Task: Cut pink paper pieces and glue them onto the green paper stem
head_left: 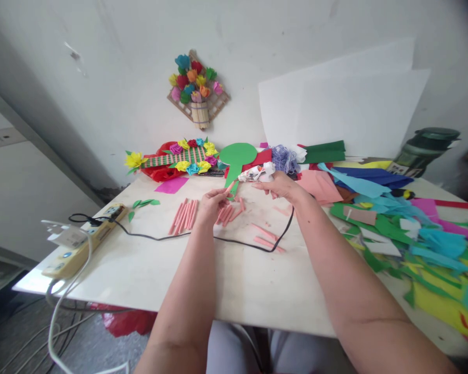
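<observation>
My right hand [280,186] is closed around a glue gun [254,172] wrapped in white, its nozzle pointing left. A pinch of my left hand [213,201] holds a thin pink paper roll [231,186], its upper end close to the nozzle; whether they touch I cannot tell. Behind both hands lies a green paper cutout [238,154] with a round head and a narrow stem. Several pink rolls [183,217] lie in a row left of my left hand, and more pink rolls [225,214] are beside its fingers. A few loose rolls [264,230] lie nearer me.
A black cord [237,241] runs across the table to a power strip [88,239] at the left edge. Coloured paper scraps [405,234] cover the right side. A flower-trimmed craft piece [179,158] lies at the back, and a dark bottle [425,153] stands back right.
</observation>
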Motion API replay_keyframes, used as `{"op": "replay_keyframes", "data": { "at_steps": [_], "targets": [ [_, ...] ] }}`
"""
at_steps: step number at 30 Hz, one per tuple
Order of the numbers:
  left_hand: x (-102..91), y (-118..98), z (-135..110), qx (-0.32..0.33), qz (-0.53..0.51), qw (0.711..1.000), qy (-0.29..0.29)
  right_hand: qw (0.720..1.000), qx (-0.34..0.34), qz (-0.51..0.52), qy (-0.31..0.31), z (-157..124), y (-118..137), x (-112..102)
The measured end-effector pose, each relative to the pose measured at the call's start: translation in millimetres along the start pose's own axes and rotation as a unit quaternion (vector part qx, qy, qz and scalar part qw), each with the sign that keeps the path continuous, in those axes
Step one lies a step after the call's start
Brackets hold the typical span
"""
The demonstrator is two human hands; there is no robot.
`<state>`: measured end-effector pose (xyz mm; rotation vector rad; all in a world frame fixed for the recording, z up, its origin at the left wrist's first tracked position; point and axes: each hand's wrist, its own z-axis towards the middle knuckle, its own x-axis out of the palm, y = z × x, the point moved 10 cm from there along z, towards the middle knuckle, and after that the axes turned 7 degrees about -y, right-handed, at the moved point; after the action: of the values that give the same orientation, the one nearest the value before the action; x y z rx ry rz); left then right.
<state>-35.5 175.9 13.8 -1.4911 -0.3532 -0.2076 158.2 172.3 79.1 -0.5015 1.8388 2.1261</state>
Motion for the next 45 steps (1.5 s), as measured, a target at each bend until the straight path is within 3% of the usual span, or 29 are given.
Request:
{"op": "replay_keyframes", "data": {
  "at_steps": [5,12,21,27,36,45],
  "targets": [
    [-0.4,-0.7,0.0,0.005,0.004,1.0,0.002,1.0,-0.004,0.0,0.023,-1.1,2.8,6.8],
    [-0.6,-1.6,-0.9,0.005,0.009,1.0,-0.003,1.0,0.007,-0.01,-0.015,0.9,0.6,-0.8],
    [-1.1,-2.5,-1.1,0.007,0.008,1.0,-0.006,1.0,0.001,-0.012,0.009,-2.2,5.4,8.2],
    [-1.0,-1.8,-0.3,0.007,0.007,1.0,-0.005,1.0,0.007,-0.013,-0.015,4.2,-3.6,-1.6],
    [-0.4,-1.4,-0.4,0.003,-0.009,1.0,-0.002,0.999,-0.002,-0.028,0.025,-0.1,1.0,9.0],
    [-1.8,1.4,1.7,-0.007,-0.027,1.0,-0.004,1.0,0.005,-0.027,0.007,3.0,-3.6,0.4]
  ]
}}
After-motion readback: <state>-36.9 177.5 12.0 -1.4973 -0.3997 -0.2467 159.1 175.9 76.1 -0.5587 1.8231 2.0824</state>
